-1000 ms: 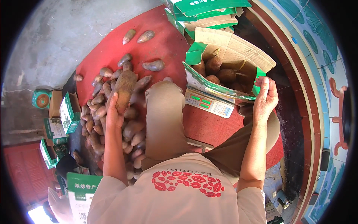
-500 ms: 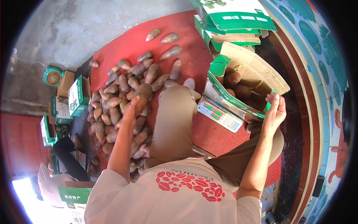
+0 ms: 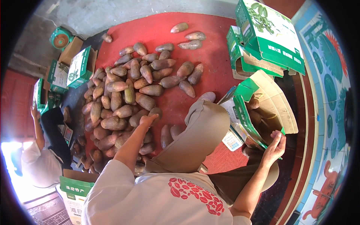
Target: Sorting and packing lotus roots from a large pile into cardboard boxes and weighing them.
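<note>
My left hand [image 3: 148, 120] is at the near right side of a large pile of oblong brown root vegetables [image 3: 116, 101], its fingers closed around one root vegetable [image 3: 156, 112]. My right hand [image 3: 275, 147] grips the near right edge of an open green and white cardboard box [image 3: 283, 108]. Inside that box lie several root vegetables [image 3: 255, 118], partly hidden by its wall. The box rests on a white digital scale [image 3: 232, 141], which shows only in part.
Loose root vegetables [image 3: 191, 44] lie farther off on the red mat [image 3: 210, 65]. Stacked boxes [image 3: 270, 41] stand at the back right, more boxes [image 3: 77, 67] at the left. A co-worker [image 3: 43, 161] sits at the far left. Beside my left elbow is another box [image 3: 73, 195].
The view has swung left. My left hand has come down lower beside the pile with a root vegetable in it. My right hand stays on the box edge.
</note>
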The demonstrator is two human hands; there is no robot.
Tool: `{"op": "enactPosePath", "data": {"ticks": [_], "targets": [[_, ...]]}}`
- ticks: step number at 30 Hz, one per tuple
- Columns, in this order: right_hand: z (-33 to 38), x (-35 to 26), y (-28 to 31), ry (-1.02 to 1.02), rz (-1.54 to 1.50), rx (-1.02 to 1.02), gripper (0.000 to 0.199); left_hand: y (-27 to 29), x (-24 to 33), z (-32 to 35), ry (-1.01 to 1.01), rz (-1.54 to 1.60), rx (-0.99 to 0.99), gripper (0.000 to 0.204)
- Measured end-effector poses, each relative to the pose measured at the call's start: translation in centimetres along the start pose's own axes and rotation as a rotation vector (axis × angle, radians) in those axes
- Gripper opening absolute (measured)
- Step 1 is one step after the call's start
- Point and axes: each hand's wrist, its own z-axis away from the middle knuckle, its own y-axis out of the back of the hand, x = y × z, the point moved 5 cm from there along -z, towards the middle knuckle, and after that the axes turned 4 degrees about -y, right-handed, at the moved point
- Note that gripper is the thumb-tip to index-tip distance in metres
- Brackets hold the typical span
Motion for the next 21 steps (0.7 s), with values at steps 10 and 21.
{"op": "enactPosePath", "data": {"ticks": [10,21], "targets": [[1.1,-2.8,-0.3,0.219,0.278,-0.054,0.015,-3.9,-0.5,-1.9,-0.325,-0.507,0.023,0.070],[3.4,-10.2,4.3,0.385,0.399,0.006,0.014,-4.3,-3.5,-1.3,-0.390,-0.985,0.069,0.049]]}}
